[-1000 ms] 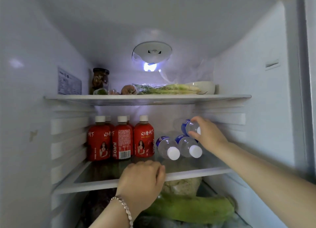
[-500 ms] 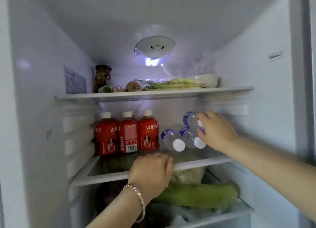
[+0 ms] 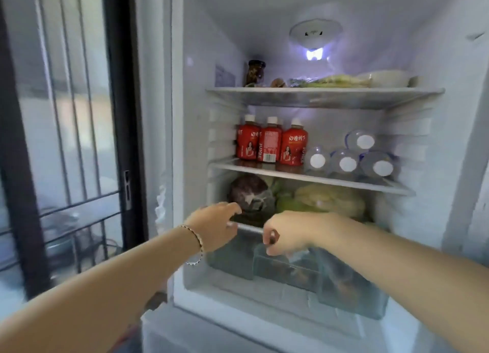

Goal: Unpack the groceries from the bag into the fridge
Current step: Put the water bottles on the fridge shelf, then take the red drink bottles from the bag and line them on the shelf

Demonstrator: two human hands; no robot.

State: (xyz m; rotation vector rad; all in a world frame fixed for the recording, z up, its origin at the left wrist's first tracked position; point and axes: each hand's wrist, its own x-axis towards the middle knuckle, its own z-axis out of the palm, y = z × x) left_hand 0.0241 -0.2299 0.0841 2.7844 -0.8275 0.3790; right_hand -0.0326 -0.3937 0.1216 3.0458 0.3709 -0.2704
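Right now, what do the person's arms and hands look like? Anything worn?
The left forearm and right forearm are bare, no sleeves or gloves in view. The left hand has a thin, silvery beaded bracelet at its wrist. The right hand and wrist show nothing worn. Rings: too blurred to tell.

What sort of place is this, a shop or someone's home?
Most likely a home kitchen. An open household fridge holds a mix of red juice bottles, water bottles lying on their sides and loose vegetables, and a barred glass door stands beside it.
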